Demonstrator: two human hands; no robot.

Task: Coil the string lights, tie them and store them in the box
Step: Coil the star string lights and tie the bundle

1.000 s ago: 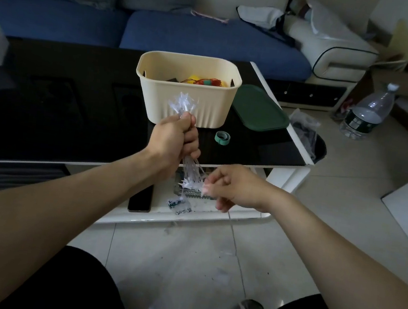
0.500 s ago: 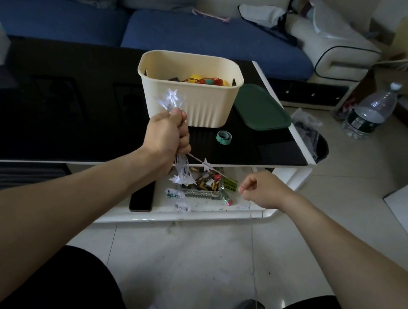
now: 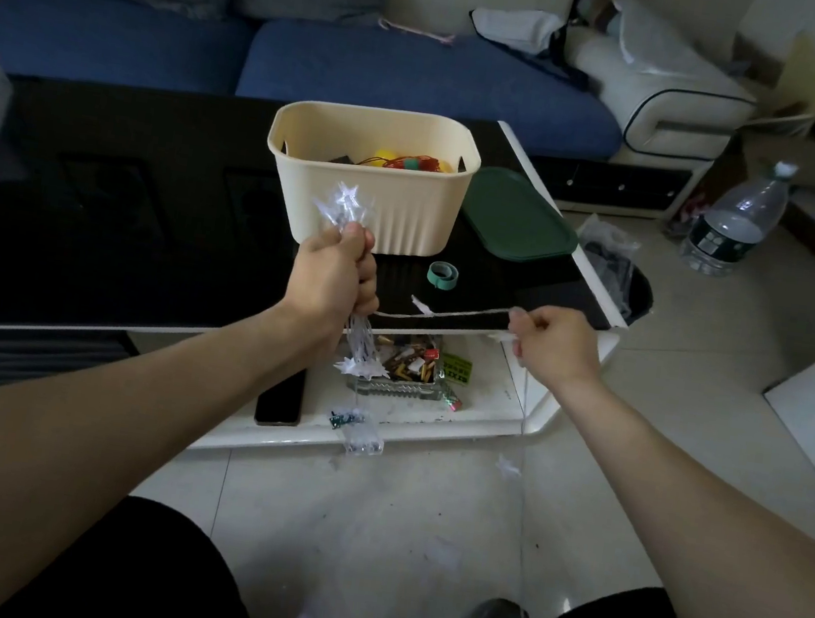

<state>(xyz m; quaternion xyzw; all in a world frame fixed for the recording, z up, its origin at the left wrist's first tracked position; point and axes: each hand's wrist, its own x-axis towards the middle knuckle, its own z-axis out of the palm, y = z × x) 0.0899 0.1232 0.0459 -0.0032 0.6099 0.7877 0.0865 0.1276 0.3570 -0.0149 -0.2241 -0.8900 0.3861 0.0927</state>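
The room is dim. Soft daylight reaches in from the right of the frame, brightening the floor tiles [image 3: 416, 543] and leaving the upper left murky. The black tabletop [image 3: 120, 229] carries faint sheen. Edges bow outward, and detail is grainy.

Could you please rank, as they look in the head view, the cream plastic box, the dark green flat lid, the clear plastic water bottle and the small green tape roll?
1. Cream plastic box
2. Dark green flat lid
3. Clear plastic water bottle, farther away, so its rank is unsure
4. Small green tape roll
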